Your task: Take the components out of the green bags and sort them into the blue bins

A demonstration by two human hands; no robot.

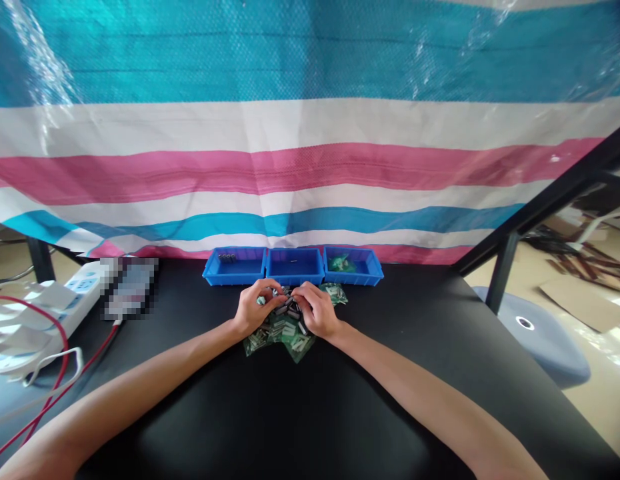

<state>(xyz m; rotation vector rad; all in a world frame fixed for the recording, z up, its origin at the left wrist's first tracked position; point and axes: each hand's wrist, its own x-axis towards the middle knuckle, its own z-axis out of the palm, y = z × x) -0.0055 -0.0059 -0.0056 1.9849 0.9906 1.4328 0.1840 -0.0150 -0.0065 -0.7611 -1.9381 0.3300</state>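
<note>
My fingers (307,291) curl half-open over the heap (285,328) — any grip, can't tell — plenty left, it seems, few pieces (227,257) in blue bins (295,277) beyond.

We had bare, slim forearms (157,368), narrowing toward the wrists (235,327); our left grip (250,309) and right grip (319,311) were bare as well.

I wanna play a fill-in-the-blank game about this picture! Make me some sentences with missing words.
1. All three bins are colored ____.
2. The bin at the picture's ____ end of the row holds something green.
3. The left hand and right hand are at a pile of small parts, on a tabletop colored ____.

Missing words: blue; right; black.
</note>
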